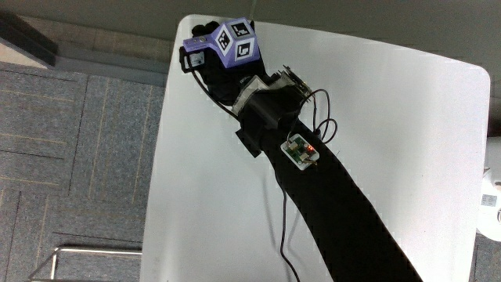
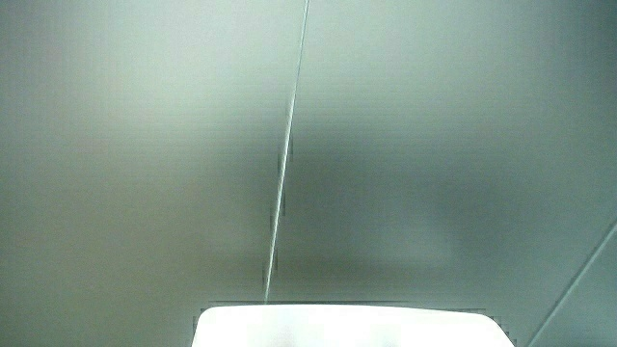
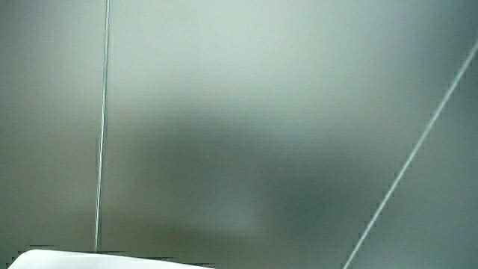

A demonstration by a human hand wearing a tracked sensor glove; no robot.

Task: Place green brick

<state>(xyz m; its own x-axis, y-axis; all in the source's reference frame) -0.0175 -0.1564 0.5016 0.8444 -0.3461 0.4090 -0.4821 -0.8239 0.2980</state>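
Observation:
In the main view the gloved hand (image 1: 215, 63) reaches over a corner of the white table (image 1: 391, 141), at the table's edge farthest from the person. The patterned cube (image 1: 233, 43) sits on its back. The forearm (image 1: 329, 204) stretches across the table toward the person, with a small circuit board (image 1: 300, 151) strapped on it. No green brick shows in any view; the hand and cube cover whatever lies under them. Both side views show only a pale wall.
Grey carpet tiles (image 1: 70, 141) lie beside the table. A metal bar (image 1: 86, 254) shows near the table's edge closest to the person. A thin black cable (image 1: 283, 227) runs along the forearm.

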